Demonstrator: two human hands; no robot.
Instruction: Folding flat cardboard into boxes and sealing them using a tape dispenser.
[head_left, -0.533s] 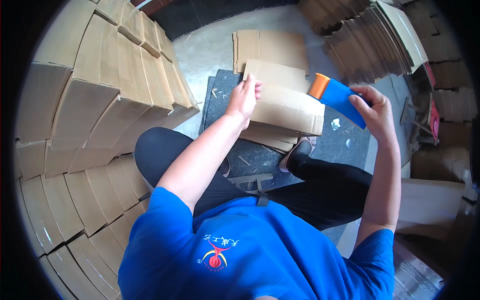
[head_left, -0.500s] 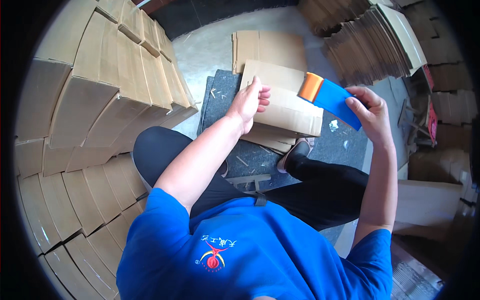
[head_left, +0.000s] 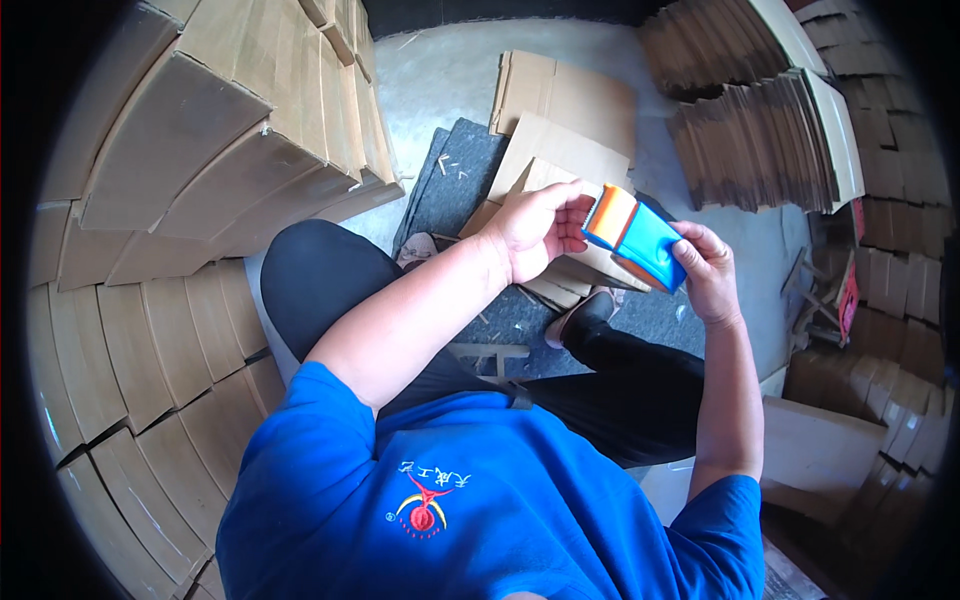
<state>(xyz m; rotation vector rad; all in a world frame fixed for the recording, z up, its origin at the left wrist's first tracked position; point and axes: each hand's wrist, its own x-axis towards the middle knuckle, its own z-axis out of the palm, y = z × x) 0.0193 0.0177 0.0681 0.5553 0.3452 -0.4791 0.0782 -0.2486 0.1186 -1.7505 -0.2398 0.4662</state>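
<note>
A blue and orange tape dispenser (head_left: 640, 238) with a toothed edge is held up in front of me, above a cardboard box (head_left: 545, 145) between my legs. My right hand (head_left: 708, 270) grips its blue end between thumb and fingers. Close beside the toothed orange end is my left hand (head_left: 530, 230), palm turned toward the dispenser, with thumb raised and fingers loosely bent. I cannot tell whether its fingertips touch the dispenser. Both hands and the dispenser hide part of the box.
Stacked cartons (head_left: 170, 150) rise along the left side. Flat cardboard sheets (head_left: 590, 100) lie beyond the box on a dark mat (head_left: 460, 165). Bundles of folded cardboard (head_left: 750, 140) stand at the far right, with more cardboard (head_left: 820, 450) nearer on the right.
The dispenser has moved left and tilted in my right hand, showing its toothed edge. My left hand has shifted right, toward it. The whole view has turned slightly.
</note>
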